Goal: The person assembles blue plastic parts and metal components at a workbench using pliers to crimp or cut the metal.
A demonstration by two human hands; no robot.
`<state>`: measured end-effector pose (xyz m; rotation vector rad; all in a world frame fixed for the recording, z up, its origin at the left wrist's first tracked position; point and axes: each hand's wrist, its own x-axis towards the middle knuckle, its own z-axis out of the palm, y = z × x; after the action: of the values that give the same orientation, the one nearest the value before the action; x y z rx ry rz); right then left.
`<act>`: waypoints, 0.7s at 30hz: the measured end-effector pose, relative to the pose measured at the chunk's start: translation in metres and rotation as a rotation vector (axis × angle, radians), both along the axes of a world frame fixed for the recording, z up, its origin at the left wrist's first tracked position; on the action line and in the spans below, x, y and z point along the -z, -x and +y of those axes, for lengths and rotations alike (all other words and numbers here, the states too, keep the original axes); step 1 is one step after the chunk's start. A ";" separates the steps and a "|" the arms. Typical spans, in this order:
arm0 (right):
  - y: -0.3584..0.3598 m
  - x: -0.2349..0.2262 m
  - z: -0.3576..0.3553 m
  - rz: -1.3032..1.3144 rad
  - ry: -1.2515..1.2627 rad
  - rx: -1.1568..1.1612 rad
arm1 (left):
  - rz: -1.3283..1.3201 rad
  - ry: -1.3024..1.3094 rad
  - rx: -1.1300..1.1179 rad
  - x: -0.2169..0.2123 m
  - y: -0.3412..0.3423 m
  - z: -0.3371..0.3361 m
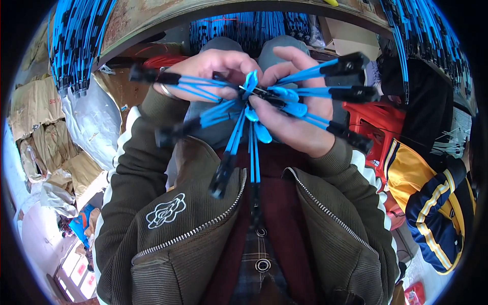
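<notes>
1. Left hand (pixel 213 71), upper centre of the frame: fingers curled closed around a bundle of blue cables (pixel 251 109). A ring shows on one finger near the wrist side.
2. Right hand (pixel 295 112), just right of centre: fingers closed on the same bundle from the other side, thumb pressing near the crossing point. The two hands nearly touch at the middle.
3. The bundle sits at frame centre, held in front of the person's chest. The cables fan out from the grip like spokes: some to the left, some to the upper right and right, several hanging down.
4. Each cable ends in a black connector (pixel 351 63); the ones hanging at lower centre are blurred.
5. Below the hands: an olive corduroy jacket (pixel 173 239), open at the zip, with a white flower emblem on the chest, over a dark red garment.
6. Above the hands: the edge of a worn worktop (pixel 152 25) arcs across the top of the frame.
7. More blue cables hang in dense bunches (pixel 76 46) at upper left, top centre and upper right.
8. Right edge: another person's sleeve (pixel 432 203), yellow and navy. A red plastic stool (pixel 376 122) stands beside it.
9. Left edge: crumpled brown and clear bags (pixel 46 132) lie on the floor.
</notes>
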<state>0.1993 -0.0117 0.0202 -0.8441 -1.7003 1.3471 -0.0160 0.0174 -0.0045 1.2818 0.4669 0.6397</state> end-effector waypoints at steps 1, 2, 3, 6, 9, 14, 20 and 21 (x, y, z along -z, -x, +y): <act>0.001 -0.001 -0.002 -0.008 0.020 -0.009 | -0.093 0.117 0.090 0.001 0.001 0.002; 0.001 -0.001 -0.004 -0.016 0.041 -0.018 | -0.186 0.233 0.180 0.003 0.002 0.004; 0.002 -0.001 -0.005 -0.016 0.041 -0.018 | -0.185 0.234 0.180 0.005 0.002 0.006; 0.003 -0.002 -0.008 0.014 0.101 0.102 | -0.355 0.439 0.176 0.014 0.001 0.014; -0.002 -0.003 -0.003 -0.030 0.058 0.019 | -0.081 0.421 0.299 0.021 -0.003 0.034; -0.004 -0.002 0.001 -0.039 0.007 -0.009 | 0.014 0.303 0.475 0.030 -0.012 0.043; -0.007 -0.003 0.003 -0.028 0.009 -0.016 | 0.062 0.045 0.392 0.021 -0.017 0.036; -0.007 -0.002 0.004 -0.008 0.022 -0.021 | 0.048 -0.083 0.341 0.018 -0.019 0.033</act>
<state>0.2067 -0.0079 0.0220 -0.8468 -1.7076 1.3810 0.0032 0.0503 -0.0224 1.4178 0.2535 0.3445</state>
